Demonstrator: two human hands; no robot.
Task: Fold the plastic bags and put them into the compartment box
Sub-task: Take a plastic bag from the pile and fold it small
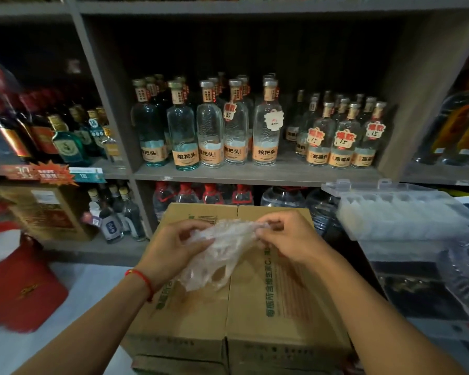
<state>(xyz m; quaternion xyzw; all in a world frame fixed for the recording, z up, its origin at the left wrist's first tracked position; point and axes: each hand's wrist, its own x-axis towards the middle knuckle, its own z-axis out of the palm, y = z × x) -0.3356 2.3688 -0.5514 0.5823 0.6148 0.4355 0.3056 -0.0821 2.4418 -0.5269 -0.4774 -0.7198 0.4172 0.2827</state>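
A crumpled clear plastic bag (222, 250) hangs between both hands above a cardboard box. My left hand (173, 250) pinches its left side, and a red string circles that wrist. My right hand (284, 236) grips the bag's upper right edge with closed fingers. The bag's lower part droops down toward the box top. To the right stands the clear plastic compartment box (406, 212), its lid open behind it, with pale folded bags filling several compartments.
Cardboard boxes (268, 307) sit stacked under my hands. Grey shelves (255, 173) behind carry many glass liquor bottles. A red bag (19, 290) lies at the left on the floor. Clear plastic packaging (463, 280) lies at the right, below the compartment box.
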